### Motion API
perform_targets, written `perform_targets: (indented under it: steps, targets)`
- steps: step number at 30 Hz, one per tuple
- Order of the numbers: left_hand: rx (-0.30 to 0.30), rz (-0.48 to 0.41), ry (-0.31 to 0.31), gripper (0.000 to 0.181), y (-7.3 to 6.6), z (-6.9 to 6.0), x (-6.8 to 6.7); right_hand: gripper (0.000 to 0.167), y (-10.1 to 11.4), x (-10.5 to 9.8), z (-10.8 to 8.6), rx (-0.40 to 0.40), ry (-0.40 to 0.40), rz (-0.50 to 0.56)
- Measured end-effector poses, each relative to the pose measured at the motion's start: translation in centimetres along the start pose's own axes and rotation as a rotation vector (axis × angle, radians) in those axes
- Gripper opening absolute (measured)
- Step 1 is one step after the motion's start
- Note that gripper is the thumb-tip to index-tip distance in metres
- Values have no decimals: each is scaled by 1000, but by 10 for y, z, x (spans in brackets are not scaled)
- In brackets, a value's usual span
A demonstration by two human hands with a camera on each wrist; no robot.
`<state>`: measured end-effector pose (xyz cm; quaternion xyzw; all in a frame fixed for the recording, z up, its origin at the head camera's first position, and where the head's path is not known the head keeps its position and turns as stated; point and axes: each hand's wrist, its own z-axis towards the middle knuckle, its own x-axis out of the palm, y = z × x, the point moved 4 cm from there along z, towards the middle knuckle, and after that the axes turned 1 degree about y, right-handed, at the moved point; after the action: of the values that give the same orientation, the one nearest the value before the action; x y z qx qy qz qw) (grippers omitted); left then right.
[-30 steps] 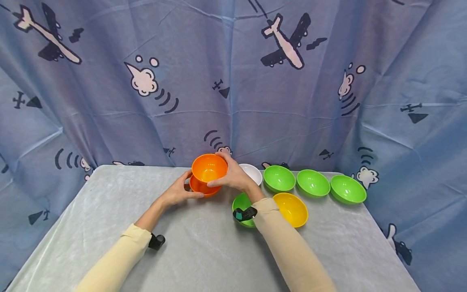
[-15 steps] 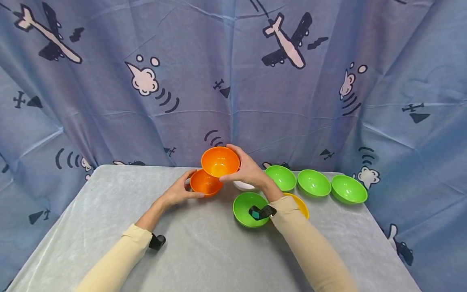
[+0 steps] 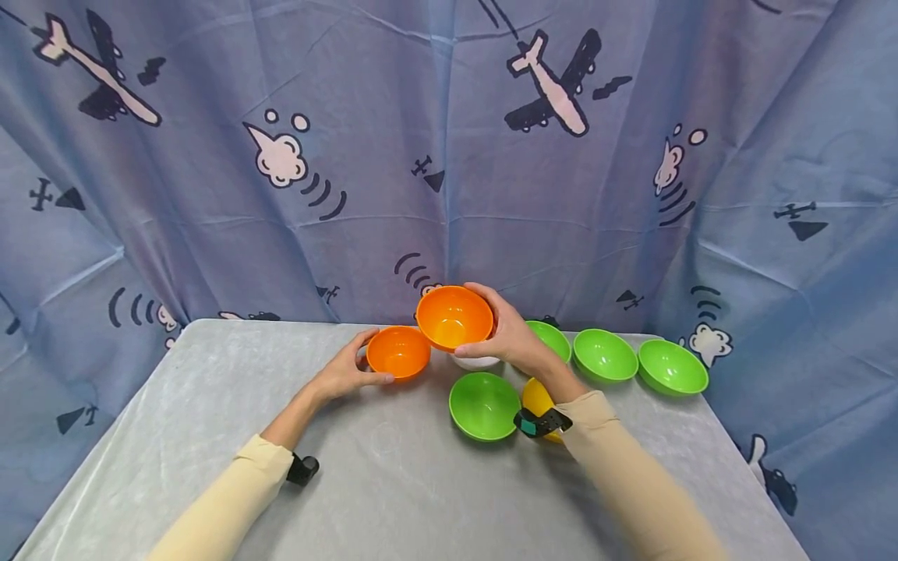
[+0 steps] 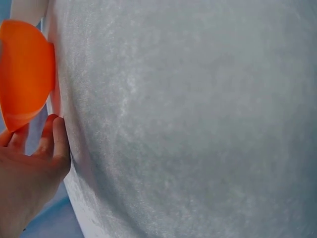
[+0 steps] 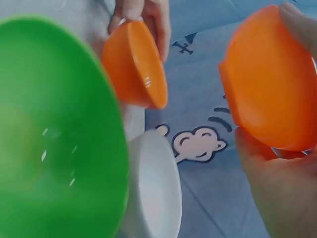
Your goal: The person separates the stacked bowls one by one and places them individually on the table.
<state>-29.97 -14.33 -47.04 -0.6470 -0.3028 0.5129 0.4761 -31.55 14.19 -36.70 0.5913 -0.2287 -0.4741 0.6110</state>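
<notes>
My right hand grips an orange bowl by its right side and holds it in the air, mouth up and tilted toward me. Thumb at the near rim, fingers behind: that is how it sits in the right wrist view too. A second orange bowl stands on the table, left of the raised one. My left hand holds it from the left, thumb in front and fingers at the back. Just under the lifted bowl, a white bowl is mostly covered. The right wrist view shows that white bowl more fully.
In front of the white bowl stands a green bowl, with a yellow bowl partly behind my right wrist. Three green bowls line the back right, the outermost green bowl near the table's edge. A patterned curtain hangs behind the table.
The right hand has lifted the upper orange bowl off the lower one and carried it to the right, over the white bowl. My left hand has stayed at the lower orange bowl.
</notes>
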Motion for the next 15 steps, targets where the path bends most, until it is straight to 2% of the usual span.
perform_targets:
  steps: [10, 15]
  targets:
    - [6, -26, -7, 98, -1, 0, 2, 102, -15, -19, -30, 24, -26, -79]
    - [-8, -8, -2, 96, 0, -1, 2, 101, -23, -31, -44, 55, -51, -116]
